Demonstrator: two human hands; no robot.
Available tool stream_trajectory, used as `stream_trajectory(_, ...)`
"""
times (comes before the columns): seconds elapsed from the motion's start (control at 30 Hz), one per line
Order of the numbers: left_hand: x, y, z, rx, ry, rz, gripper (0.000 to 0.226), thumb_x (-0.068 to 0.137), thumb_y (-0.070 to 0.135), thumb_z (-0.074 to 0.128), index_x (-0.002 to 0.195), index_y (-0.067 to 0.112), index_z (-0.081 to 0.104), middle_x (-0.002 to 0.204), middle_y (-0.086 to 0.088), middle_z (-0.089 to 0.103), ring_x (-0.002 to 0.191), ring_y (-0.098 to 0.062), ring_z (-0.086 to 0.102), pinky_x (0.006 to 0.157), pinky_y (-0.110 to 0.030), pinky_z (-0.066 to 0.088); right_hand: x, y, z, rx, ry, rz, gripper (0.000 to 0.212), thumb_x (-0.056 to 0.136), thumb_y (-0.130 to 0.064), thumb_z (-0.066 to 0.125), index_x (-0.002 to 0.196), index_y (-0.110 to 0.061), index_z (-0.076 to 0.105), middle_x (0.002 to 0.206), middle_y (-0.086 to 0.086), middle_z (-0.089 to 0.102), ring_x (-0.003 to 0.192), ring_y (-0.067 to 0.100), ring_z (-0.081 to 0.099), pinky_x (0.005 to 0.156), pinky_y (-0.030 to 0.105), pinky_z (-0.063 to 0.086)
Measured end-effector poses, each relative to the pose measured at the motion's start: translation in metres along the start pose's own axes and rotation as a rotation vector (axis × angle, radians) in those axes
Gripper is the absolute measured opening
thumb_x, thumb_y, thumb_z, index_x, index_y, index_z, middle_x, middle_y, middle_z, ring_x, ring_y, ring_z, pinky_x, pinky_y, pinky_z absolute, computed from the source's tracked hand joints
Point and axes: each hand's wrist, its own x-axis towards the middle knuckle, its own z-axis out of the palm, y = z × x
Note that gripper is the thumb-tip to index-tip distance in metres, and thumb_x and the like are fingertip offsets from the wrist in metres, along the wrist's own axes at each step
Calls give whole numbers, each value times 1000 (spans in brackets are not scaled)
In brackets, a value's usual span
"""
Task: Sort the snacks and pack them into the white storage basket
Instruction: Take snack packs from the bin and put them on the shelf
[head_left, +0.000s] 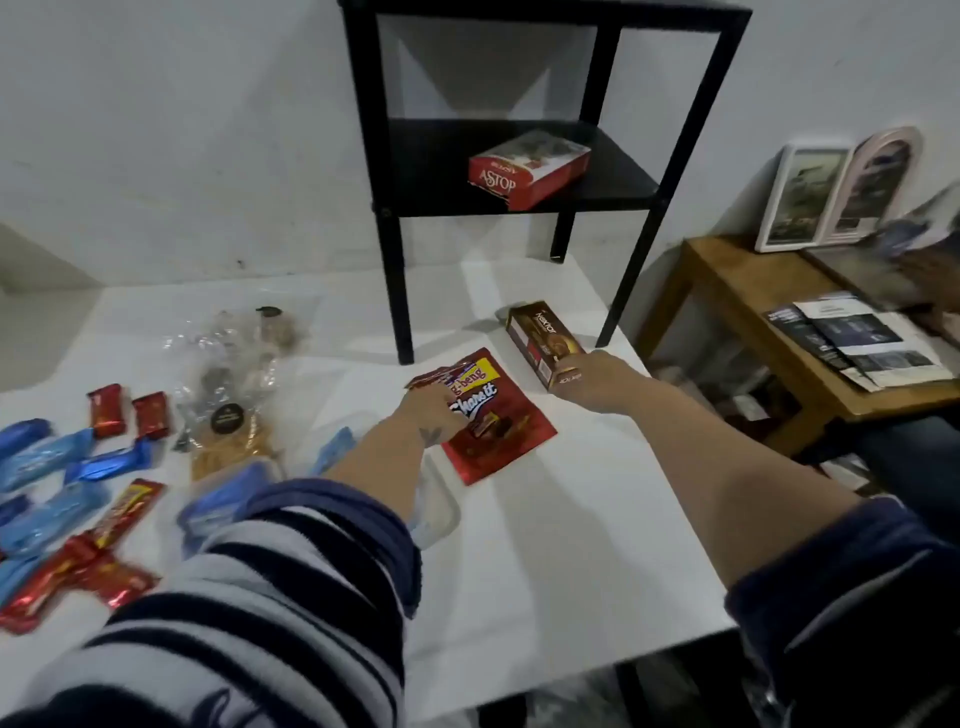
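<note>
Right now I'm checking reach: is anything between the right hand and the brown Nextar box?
Nothing visible: the right hand is already on the near end of the brown rectangular cardboard Nextar box, lying flat on the white table.
</note>
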Motion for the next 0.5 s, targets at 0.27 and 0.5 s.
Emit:
stream_trajectory(0.27,53,8,51,182,52,-300,74,82,55,60,144,31,27,149,-18,24,133,-38,25,104,-45,33,95,28,18,-4,117,80,68,84,-54,55,143,-36,28,147,13,24,135,42,25,108,52,33)
stream_trajectory(0.5,68,13,55,-161,198,-226,66,78,17,75,138,18,46,139,-4,40,122,-27,48,102,-37,44,115,25,33,204,177,98,64,86,-37,59,144,-34,33,134,16,44,117,37,50,101,43,45)
